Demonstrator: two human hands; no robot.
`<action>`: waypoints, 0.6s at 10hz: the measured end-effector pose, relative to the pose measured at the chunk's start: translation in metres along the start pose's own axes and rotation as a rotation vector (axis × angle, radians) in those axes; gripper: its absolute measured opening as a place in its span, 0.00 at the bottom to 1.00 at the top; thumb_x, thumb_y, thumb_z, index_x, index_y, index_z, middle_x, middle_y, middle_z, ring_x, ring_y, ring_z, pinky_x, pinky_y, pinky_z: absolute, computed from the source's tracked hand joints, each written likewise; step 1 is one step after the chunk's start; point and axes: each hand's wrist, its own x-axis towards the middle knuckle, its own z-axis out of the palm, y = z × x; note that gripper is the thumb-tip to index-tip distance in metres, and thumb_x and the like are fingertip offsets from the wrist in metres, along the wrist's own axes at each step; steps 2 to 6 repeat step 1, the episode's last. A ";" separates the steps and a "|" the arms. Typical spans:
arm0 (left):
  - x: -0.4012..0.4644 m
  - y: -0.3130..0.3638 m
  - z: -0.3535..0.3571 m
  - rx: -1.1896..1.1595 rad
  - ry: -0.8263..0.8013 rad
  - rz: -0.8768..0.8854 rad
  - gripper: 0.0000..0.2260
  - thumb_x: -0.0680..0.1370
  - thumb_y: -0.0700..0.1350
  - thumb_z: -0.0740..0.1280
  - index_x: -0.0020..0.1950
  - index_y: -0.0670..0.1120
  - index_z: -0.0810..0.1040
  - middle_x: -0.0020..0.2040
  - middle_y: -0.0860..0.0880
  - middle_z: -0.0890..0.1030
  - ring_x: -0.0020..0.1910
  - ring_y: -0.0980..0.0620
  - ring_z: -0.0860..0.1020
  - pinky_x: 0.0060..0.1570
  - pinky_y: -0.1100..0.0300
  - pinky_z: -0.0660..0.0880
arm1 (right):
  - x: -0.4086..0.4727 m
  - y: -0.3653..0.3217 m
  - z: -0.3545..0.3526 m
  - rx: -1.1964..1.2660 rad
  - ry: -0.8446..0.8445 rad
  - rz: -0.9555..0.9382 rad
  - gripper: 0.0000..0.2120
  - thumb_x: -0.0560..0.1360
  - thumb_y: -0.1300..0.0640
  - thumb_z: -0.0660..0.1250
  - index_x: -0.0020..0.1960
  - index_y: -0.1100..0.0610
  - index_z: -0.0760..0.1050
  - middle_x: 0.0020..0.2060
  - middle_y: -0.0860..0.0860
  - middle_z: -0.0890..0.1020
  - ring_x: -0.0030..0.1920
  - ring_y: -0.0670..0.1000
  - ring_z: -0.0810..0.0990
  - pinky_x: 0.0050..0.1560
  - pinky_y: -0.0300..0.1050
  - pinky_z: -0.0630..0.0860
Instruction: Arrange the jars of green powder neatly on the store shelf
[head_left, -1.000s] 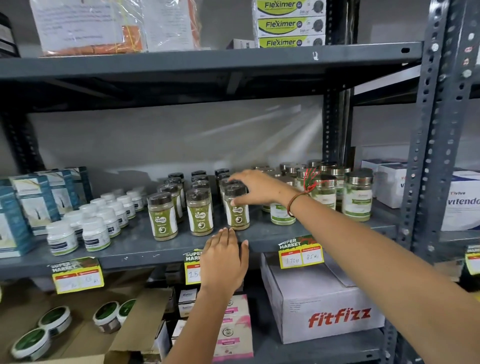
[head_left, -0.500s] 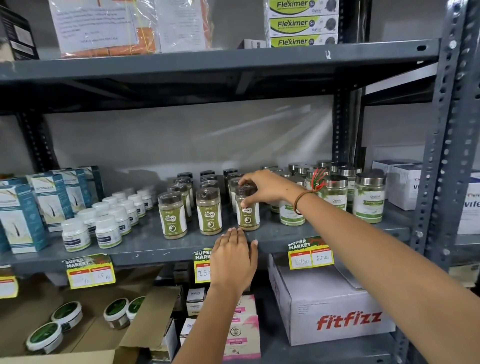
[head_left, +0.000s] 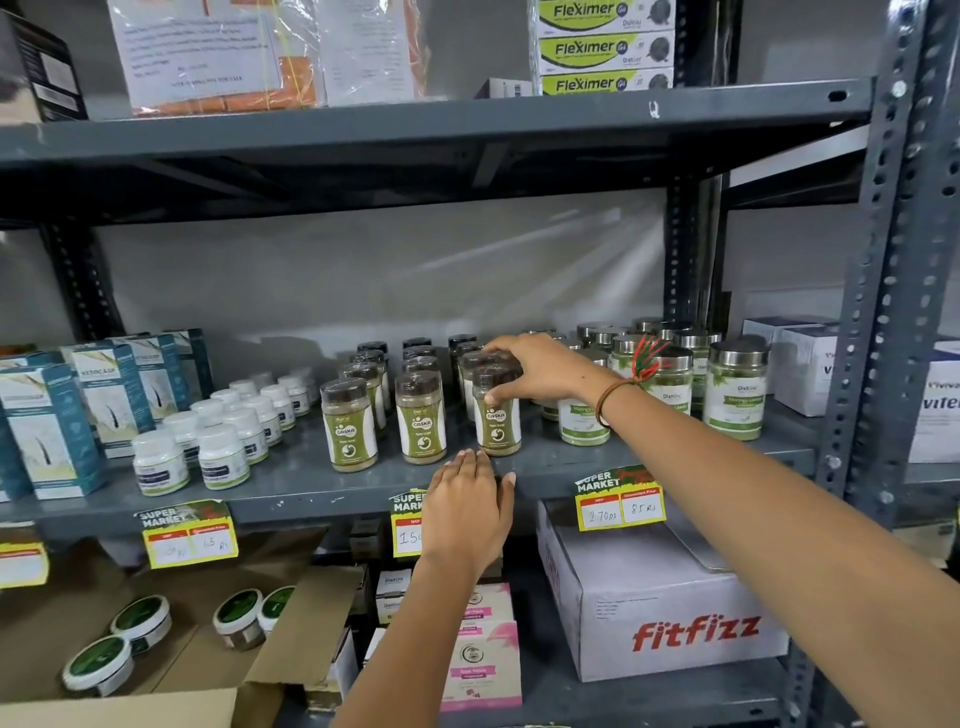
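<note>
Several dark-lidded jars of green powder stand in three rows on the grey middle shelf (head_left: 291, 483). My right hand (head_left: 540, 366) grips the top of the front jar of the right row (head_left: 497, 423), thumb on its side; the jar stands upright on the shelf. The front jars of the middle row (head_left: 421, 418) and left row (head_left: 349, 426) stand free beside it. My left hand (head_left: 467, 512) rests flat against the shelf's front edge just below the held jar, fingers together, holding nothing.
Steel-lidded jars (head_left: 735, 392) crowd the shelf right of my right wrist. White bottles (head_left: 223, 457) and blue boxes (head_left: 49, 431) fill the left. Price tags (head_left: 621, 501) hang on the edge. Below sit a fitfizz carton (head_left: 670, 613) and an open cardboard box (head_left: 171, 639).
My right hand stays on the same front jar, thumb now lower on its side. The left hand remains at the shelf edge. The view has drifted slightly.
</note>
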 end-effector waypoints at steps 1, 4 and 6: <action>0.004 -0.002 -0.003 -0.032 -0.025 0.001 0.25 0.82 0.57 0.51 0.70 0.41 0.68 0.71 0.42 0.72 0.70 0.45 0.69 0.70 0.51 0.65 | -0.003 0.004 -0.006 -0.023 0.076 -0.003 0.34 0.69 0.43 0.75 0.72 0.52 0.71 0.64 0.53 0.79 0.59 0.54 0.80 0.58 0.46 0.76; 0.004 -0.002 -0.003 -0.032 -0.025 0.001 0.25 0.82 0.57 0.51 0.70 0.41 0.68 0.71 0.42 0.72 0.70 0.45 0.69 0.70 0.51 0.65 | -0.003 0.004 -0.006 -0.023 0.076 -0.003 0.34 0.69 0.43 0.75 0.72 0.52 0.71 0.64 0.53 0.79 0.59 0.54 0.80 0.58 0.46 0.76; 0.004 -0.002 -0.003 -0.032 -0.025 0.001 0.25 0.82 0.57 0.51 0.70 0.41 0.68 0.71 0.42 0.72 0.70 0.45 0.69 0.70 0.51 0.65 | -0.003 0.004 -0.006 -0.023 0.076 -0.003 0.34 0.69 0.43 0.75 0.72 0.52 0.71 0.64 0.53 0.79 0.59 0.54 0.80 0.58 0.46 0.76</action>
